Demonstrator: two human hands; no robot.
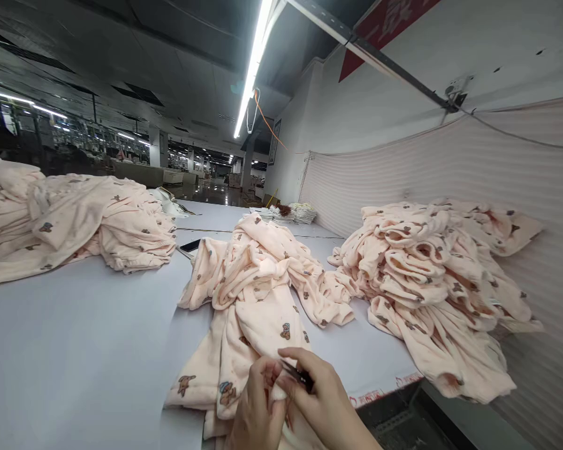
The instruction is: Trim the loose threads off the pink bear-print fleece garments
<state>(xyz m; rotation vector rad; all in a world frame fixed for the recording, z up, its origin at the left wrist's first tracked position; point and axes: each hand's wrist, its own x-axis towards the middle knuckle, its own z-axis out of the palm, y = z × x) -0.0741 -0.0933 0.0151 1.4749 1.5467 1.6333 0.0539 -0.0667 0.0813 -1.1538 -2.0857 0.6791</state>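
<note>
A pale pink fleece garment (263,300) printed with small brown bears lies crumpled on the table, one end toward me. At its near edge, my left hand (259,406) is closed, pinching a bit of the cloth between thumb and fingers. My right hand (321,394) is closed around small dark thread snips (302,377), whose narrow tip points at the pinched cloth by the left fingertips. Both hands are close together, nearly touching. The snips' handle is partly hidden inside the right hand.
Pink garments are heaped at the left (107,219) and right (417,269), the right heap hanging over the table (75,350) edge. A phone (190,246) lies behind the middle garment. White folded stacks (300,213) sit at the far end. A striped sheet (450,162) covers the right wall.
</note>
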